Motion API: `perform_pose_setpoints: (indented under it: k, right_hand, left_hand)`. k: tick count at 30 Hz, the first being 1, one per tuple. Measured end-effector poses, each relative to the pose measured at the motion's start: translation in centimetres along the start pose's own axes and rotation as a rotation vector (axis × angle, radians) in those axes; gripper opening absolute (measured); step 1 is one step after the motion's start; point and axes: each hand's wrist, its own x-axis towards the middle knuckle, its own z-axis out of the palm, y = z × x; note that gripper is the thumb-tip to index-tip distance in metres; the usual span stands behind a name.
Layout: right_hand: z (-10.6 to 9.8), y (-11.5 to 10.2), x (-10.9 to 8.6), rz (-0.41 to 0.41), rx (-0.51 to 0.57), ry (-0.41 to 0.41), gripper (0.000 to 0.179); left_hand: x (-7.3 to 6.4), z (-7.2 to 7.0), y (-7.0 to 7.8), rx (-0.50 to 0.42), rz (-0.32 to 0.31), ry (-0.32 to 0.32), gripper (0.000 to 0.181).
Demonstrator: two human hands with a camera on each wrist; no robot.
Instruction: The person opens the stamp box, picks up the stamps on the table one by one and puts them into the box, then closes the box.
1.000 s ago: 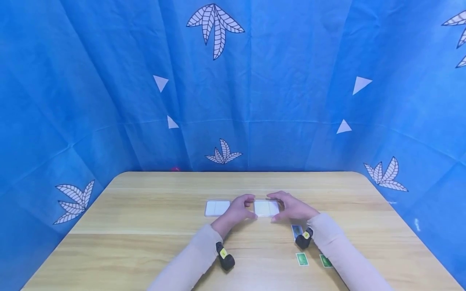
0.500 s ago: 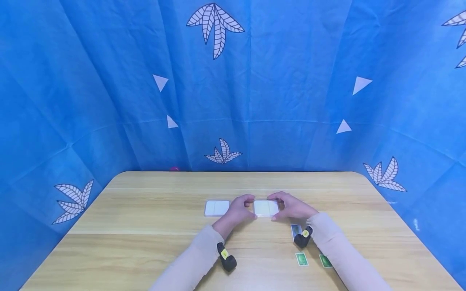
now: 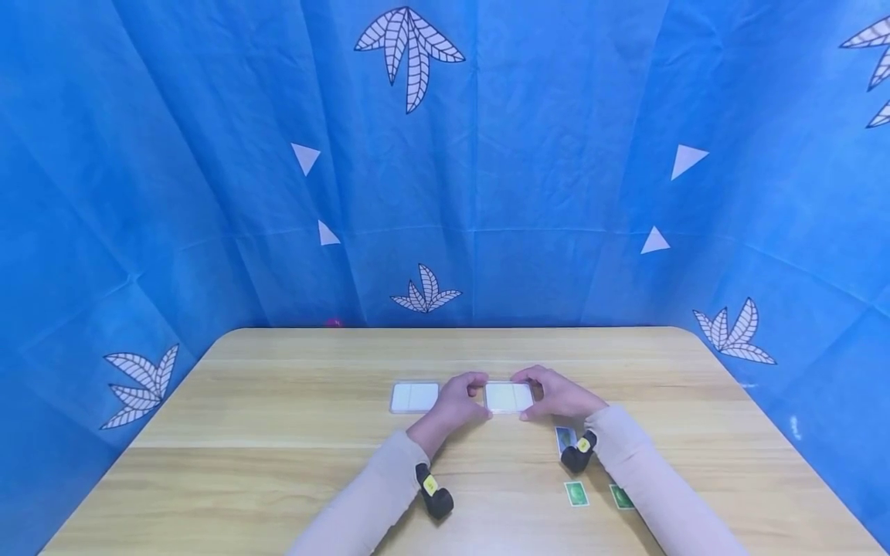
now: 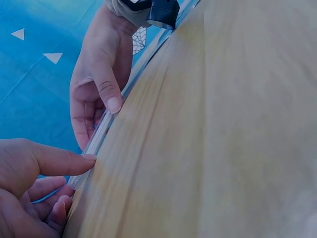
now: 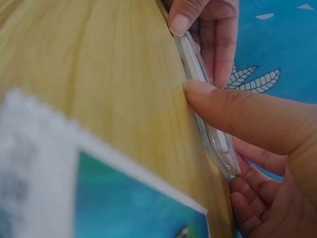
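Note:
A clear plastic case (image 3: 509, 397) with white panels inside lies flat on the wooden table. My left hand (image 3: 455, 405) grips its left end, thumb on the near edge and fingers at the far edge. At the opposite end my right hand (image 3: 556, 395) holds it the same way. The right wrist view shows the case (image 5: 213, 134) edge-on, with the right thumb against its near side. A second, similar case (image 3: 414, 397) sits just left of my left hand, partly hidden behind it.
Near my right wrist lies a blue stamp (image 3: 565, 437), partly covered by the wrist camera (image 3: 579, 454). Closer to me are a green stamp (image 3: 576, 493) and another green stamp (image 3: 621, 497) partly under the right sleeve. A blue curtain (image 3: 473, 193) hangs behind the table (image 3: 243, 463).
Both hands stay on the same case with almost no movement. The left forearm has shifted very slightly to the right.

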Motion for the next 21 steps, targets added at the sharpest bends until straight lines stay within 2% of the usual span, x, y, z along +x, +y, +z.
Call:
perform_pose_setpoints:
  k: [5,12,21]
  right_hand:
    - [0.05,-0.15,0.03,-0.004,-0.012,0.005,0.059]
    - [-0.04,0.11,0.23,0.006,0.023,0.002,0.055]
    - [-0.38,0.31,0.49,-0.021,0.059,-0.043,0.054]
  left_hand:
    - [-0.11,-0.02,0.00,-0.009,0.000,0.000,0.061]
    - [-0.22,0.00,0.09,0.000,0.002,0.001,0.061]
    - [-0.42,-0.10,0.44,0.000,-0.010,0.007,0.063]
